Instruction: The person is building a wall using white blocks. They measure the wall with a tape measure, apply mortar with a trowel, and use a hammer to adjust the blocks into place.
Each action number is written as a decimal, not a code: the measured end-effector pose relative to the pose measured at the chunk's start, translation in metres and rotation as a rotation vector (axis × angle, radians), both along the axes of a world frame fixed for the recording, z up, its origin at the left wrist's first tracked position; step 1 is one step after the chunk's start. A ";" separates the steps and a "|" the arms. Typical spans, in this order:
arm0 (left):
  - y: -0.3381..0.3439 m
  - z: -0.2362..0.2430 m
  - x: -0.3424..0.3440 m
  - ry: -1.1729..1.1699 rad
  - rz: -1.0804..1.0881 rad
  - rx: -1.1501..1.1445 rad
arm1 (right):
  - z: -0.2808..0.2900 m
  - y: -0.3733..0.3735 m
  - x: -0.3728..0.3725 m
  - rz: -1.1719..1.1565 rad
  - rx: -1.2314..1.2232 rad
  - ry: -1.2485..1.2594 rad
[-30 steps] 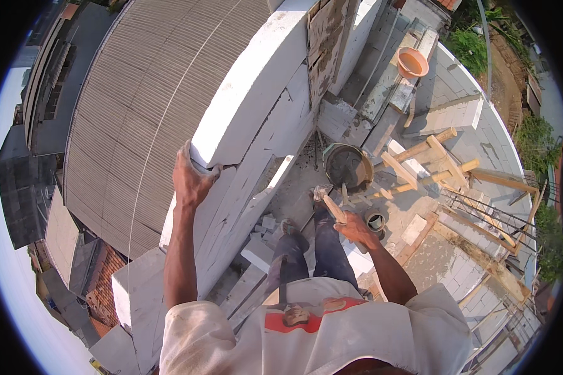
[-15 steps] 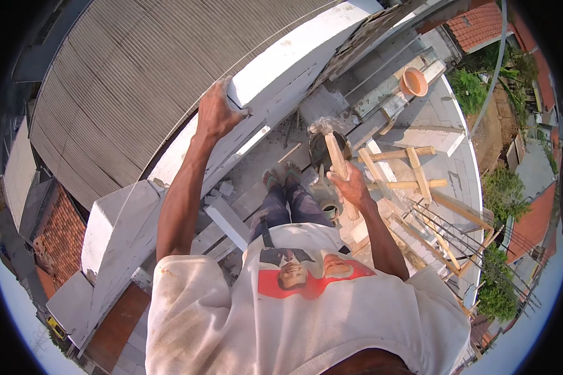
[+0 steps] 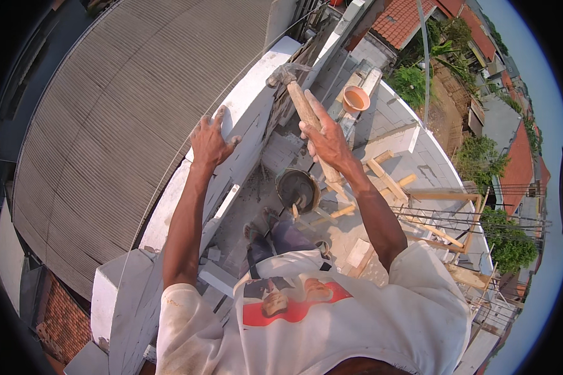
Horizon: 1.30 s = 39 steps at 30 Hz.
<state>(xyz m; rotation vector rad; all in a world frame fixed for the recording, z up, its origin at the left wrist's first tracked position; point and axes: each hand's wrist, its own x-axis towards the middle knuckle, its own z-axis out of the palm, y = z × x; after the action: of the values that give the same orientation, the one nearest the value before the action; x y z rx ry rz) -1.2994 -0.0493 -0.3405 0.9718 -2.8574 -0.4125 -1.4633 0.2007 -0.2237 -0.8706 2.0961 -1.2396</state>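
My left hand (image 3: 211, 142) rests with spread fingers on the top of a white block wall (image 3: 256, 81). In my right hand (image 3: 329, 145) is a claw hammer (image 3: 303, 106) with a pale wooden handle. My thumb and some fingers wrap round that handle, while one finger stretches along it. Its dusty metal head points away from me and appears beside the wall's far part; I cannot tell whether they touch. Below the hammer, a round bucket (image 3: 280, 187) of grey mortar stands near my feet.
A corrugated roof (image 3: 119, 119) slopes beyond the wall on the left. An orange bowl (image 3: 355, 100) sits on a ledge at the right. Wooden poles (image 3: 388, 178) and thin metal rods (image 3: 438, 228) lie at the right. A loose white block (image 3: 219, 277) is beside my legs.
My left fingers have gone from curling over a block's edge to lying spread on the wall. My right hand has carried the hammer forward and left. The view has shifted too.
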 end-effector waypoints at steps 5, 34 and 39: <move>-0.002 0.009 -0.060 -0.012 -0.026 -0.029 | 0.002 -0.039 -0.067 -0.045 0.028 0.108; 0.009 0.017 -0.083 -0.099 0.034 -0.053 | -0.061 -0.100 -0.224 0.231 0.300 0.704; 0.009 0.015 -0.081 -0.122 0.041 -0.034 | -0.037 -0.109 -0.209 0.058 0.056 0.689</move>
<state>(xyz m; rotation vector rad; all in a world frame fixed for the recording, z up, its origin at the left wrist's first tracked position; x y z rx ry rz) -1.3802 -0.0401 -0.3257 1.0834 -2.9354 -0.3104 -1.6719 0.0913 -0.2608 -1.4760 2.5771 -0.9166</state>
